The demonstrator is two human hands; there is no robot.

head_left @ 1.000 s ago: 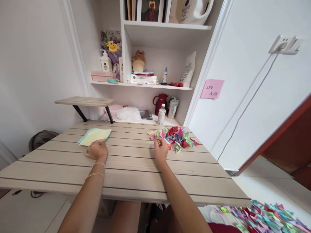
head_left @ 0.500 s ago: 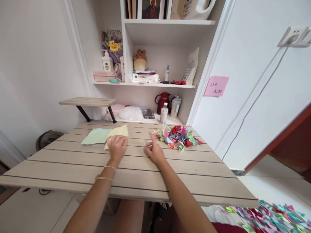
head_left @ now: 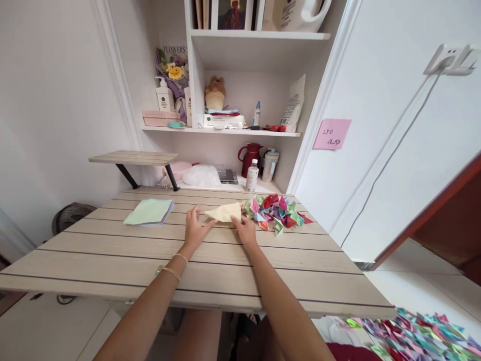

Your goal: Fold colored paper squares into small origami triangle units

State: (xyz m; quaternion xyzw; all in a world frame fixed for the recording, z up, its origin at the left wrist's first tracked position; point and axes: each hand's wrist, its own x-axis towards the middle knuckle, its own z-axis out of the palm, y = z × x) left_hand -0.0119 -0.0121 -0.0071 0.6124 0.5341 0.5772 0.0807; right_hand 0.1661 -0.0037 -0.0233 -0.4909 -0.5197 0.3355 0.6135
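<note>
A pale yellow sheet of paper point(head_left: 225, 212) is between my hands, just above or on the table; I cannot tell which. My right hand point(head_left: 246, 231) pinches its right lower edge with the thumb in front. My left hand point(head_left: 196, 229) is at the paper's left end, fingers apart from the thumb, whose tip meets the lower edge. To the left lies a stack of coloured paper sheets point(head_left: 149, 212), light green on top. Just right of my right hand sits a pile of folded paper pieces point(head_left: 278, 210) in many colours.
The slatted wooden table point(head_left: 210, 271) has a small raised shelf point(head_left: 133, 157) at its back left. Behind stand a white bottle point(head_left: 252, 176), a red jug point(head_left: 251, 159) and a tumbler point(head_left: 270, 165). More folded paper pieces point(head_left: 428, 333) lie low on the right.
The yellow sheet has left the stack and moved right, between my hands. My left hand followed it rightward. My right hand, earlier with its index finger pointing, now grips the sheet.
</note>
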